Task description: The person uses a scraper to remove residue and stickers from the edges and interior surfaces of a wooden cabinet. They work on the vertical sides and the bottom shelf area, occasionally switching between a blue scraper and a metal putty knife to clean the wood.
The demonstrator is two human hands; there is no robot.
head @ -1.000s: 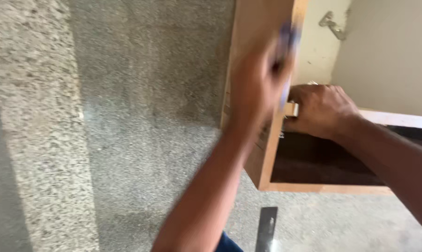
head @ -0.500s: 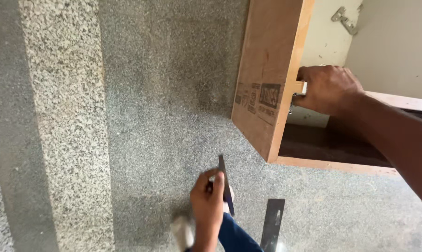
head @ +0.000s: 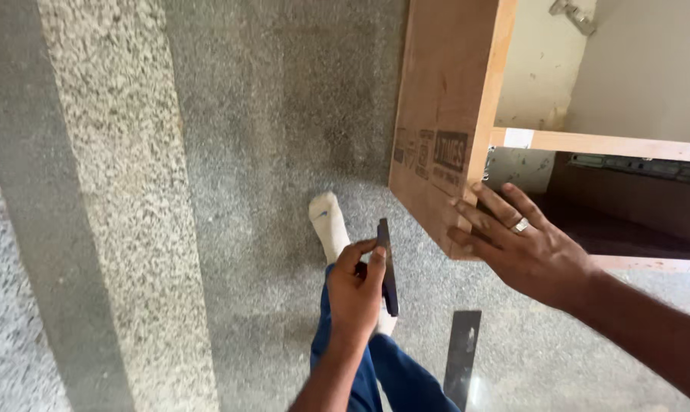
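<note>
We are gripping a thin, dark, flat rectangular tool (head: 388, 267) upright in our left hand (head: 354, 294). Our right hand (head: 524, 248), fingers spread wide, is pressing the brown plywood cabinet panel (head: 440, 114).

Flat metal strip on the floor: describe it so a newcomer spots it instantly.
Start at the plywood cabinet on the right, then drop down past the right hand to the speckled granite floor. The metal strip lies there beside the blue trouser leg: grey, flat, shiny, unlike the dark tool in the left hand.

Open granite floor (head: 208, 152) lies left of the plywood cabinet (head: 444, 114), whose side panel blocks the right, with a metal strip (head: 462, 355) lying on the floor below it.
</note>
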